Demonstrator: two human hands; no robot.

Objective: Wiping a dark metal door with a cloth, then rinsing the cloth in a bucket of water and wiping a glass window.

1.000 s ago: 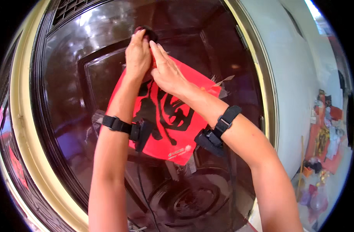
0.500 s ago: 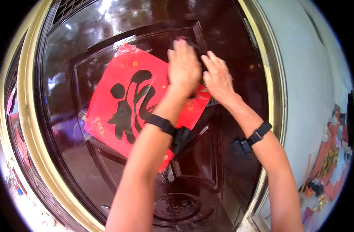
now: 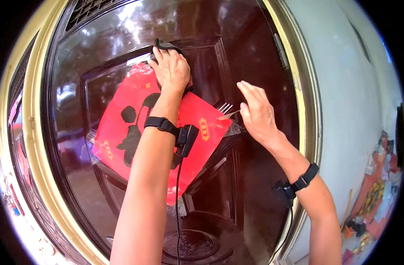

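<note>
A red paper poster (image 3: pixel 204 152) with a large black brushed character hangs diamond-wise on a dark brown door, clear tape at its corners. My left hand (image 3: pixel 173 70) lies over the poster's upper right edge, fingers pressing a dark cloth (image 3: pixel 166 44) against it. The cloth shows beyond the fingertips and beside the palm; the rest is under the hand. To the right, my right hand (image 3: pixel 257 112) is raised with straight fingers, nothing visibly gripped. Its thumb is near the poster's right corner, which curls, with pale streaks beside it that I cannot make out.
Black straps with small devices (image 3: pixel 184 140) circle both wrists, and cables hang down from them. A cream door frame (image 3: pixel 305 115) with a hinge (image 3: pixel 280 51) borders the door on the right. Beyond the pale wall (image 3: pixel 343 110), assorted items are heaped at lower right.
My left hand has slid left along the poster's upper edge with the cloth. My right hand has moved slightly right and down, away from the left one. More of the poster's right side shows.
</note>
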